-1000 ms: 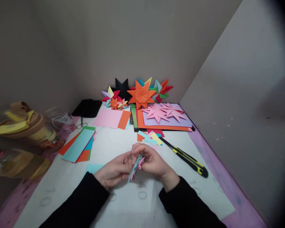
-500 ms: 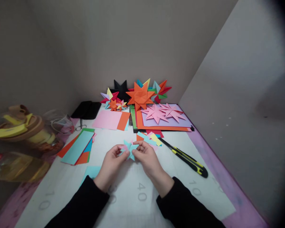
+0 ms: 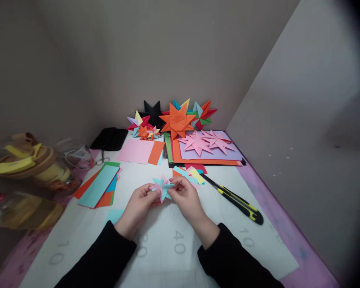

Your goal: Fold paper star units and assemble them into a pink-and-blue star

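Note:
A small folded paper star (image 3: 163, 188) in light blue and pink is held up over the white sheet between both hands. My left hand (image 3: 143, 202) pinches its left points between thumb and fingers. On the other side, my right hand (image 3: 184, 197) grips the light-blue points with thumb and forefinger. Parts of the star are covered by my fingertips. Just behind the right hand lie small paper strips (image 3: 196, 176) in yellow, light blue and other colours. A yellow-and-black utility knife (image 3: 234, 199) rests to the right of them.
Long coloured paper strips (image 3: 99, 186) lie at the left, near scissors (image 3: 102, 160) and a black pouch (image 3: 109, 139). Finished stars, an orange one (image 3: 177, 121) among them, lean on the back wall. Pink stars (image 3: 198, 144) lie on stacked paper. A bottle (image 3: 24, 210) lies far left.
The paper star has turned in my hands, so more pink shows beside the light blue. My left hand has shifted slightly; the right hand stays almost in place.

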Tool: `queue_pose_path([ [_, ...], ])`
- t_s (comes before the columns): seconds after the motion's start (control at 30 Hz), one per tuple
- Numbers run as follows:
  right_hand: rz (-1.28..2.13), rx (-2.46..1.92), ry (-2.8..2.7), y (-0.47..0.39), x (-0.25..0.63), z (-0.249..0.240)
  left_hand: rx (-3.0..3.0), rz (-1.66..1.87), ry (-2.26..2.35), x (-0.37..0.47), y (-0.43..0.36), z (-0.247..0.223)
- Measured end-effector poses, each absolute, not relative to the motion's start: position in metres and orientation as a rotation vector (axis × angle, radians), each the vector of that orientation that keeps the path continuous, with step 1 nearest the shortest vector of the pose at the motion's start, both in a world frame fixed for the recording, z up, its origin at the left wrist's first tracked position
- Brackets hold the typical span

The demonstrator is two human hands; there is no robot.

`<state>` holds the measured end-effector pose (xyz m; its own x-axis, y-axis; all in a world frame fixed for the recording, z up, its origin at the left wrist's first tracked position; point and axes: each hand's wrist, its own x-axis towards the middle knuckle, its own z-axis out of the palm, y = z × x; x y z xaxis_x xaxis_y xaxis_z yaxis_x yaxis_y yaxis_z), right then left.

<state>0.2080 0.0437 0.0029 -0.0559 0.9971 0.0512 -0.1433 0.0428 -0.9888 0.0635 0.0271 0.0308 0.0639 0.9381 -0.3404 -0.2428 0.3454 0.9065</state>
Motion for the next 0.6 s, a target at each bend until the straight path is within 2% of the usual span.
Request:
queue_pose_path([
  [0.13, 1.234, -1.062, -1.199, 0.0447, 0.2084, 0.004, 0.746, 1.061, 1.143, 0.0638, 0.0271, 0.03],
  [0.37, 1.356, -1.062, -1.123, 0.0472, 0.2092, 0.0015, 0.823, 1.001, 1.115, 0.062, 0.0271, 0.0305],
  [0.6, 1.218, -1.122, -1.266, 0.0455, 0.2097, 0.0068, 0.959, 0.995, 1.149, 0.062, 0.0271, 0.0275],
])
